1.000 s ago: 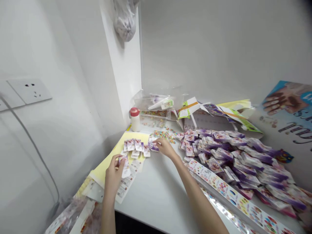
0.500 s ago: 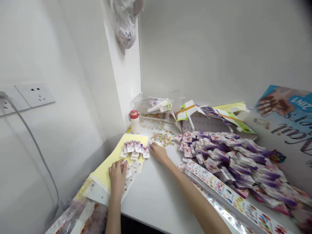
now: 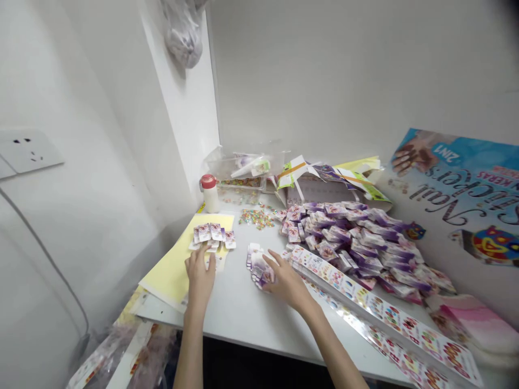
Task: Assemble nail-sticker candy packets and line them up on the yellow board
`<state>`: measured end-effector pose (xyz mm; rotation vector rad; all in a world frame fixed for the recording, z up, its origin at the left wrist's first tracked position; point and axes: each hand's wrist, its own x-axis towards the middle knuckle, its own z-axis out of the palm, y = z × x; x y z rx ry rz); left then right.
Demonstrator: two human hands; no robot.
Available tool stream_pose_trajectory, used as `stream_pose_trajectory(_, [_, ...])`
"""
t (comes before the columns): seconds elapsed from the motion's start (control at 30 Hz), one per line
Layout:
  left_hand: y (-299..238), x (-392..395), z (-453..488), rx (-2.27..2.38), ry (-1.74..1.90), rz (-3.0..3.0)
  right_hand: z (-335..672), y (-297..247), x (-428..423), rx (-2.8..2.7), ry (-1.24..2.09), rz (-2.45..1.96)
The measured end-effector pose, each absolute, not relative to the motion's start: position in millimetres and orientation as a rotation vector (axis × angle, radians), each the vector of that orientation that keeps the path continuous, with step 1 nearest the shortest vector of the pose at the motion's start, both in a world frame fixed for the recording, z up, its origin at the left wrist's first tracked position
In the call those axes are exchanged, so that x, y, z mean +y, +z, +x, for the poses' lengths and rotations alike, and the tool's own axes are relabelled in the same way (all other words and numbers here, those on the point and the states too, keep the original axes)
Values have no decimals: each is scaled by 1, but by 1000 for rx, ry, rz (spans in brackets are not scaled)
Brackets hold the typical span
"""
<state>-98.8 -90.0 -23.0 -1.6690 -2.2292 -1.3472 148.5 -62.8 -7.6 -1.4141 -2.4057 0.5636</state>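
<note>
My left hand rests over the near side of a small group of white-and-purple printed cartons, its thumb and fingers apart. Those cartons lie on a yellow sheet at the table's left. To the right, my right hand reaches over a loose stack of small flat printed cartons on the white tabletop. Its fingers are spread at the stack's right edge; contact there is hard to make out. A large heap of purple-and-white small boxes lies beyond the right hand.
Long printed sticker strips run along the right. Small colourful pieces lie scattered behind, near a white bottle with a red lid. Clear plastic trays and opened packaging stand against the wall. A nail stickers poster leans at right.
My right hand has moved right and nearer from beside the yellow sheet. My left hand has shifted towards the grouped cartons. A stack shows beneath my right hand. The view has turned right.
</note>
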Motion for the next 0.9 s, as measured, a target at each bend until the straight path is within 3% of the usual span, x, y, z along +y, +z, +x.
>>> stream_pose_trajectory(0.13, [-20, -93, -57, -2172, -1507, -2021, 158, -4, -73, -2429, 611, -1424])
stream_pose_trajectory(0.33, [-29, -109, -22, -2127, -1466, -2521, 155, -11, -93, -2267, 630, -1446])
stream_pose_trajectory(0.57, [-24, -109, -10, -2179, -1565, -2592, 157, -10, -97, -2097, 726, -1372])
stream_pose_trajectory(0.77, [5, -118, 1, -2171, -2133, -2862, 165, 21, -103, -1725, 548, -1110])
stream_pose_trajectory(0.9, [16, -129, 9, -2017, -2636, -3201, 159, 34, -114, -1569, 661, -1064])
